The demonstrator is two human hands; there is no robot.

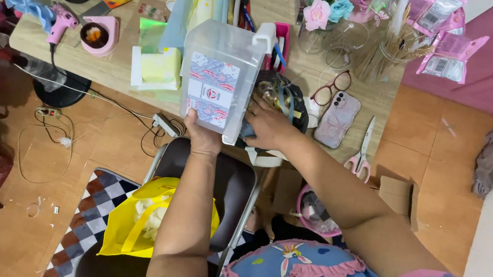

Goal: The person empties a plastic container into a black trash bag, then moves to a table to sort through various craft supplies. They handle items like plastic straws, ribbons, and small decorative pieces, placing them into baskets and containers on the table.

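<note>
A clear plastic box [220,79] was gripped at its near edge by the left hand [202,136] and held tilted over the table [118,69] edge. The right hand [267,125] was pressed flat, fingers spread, on a black bag [287,98] just beside the box. A phone [337,119], glasses [331,89] and scissors [363,146] were seen lying to the right.
</note>
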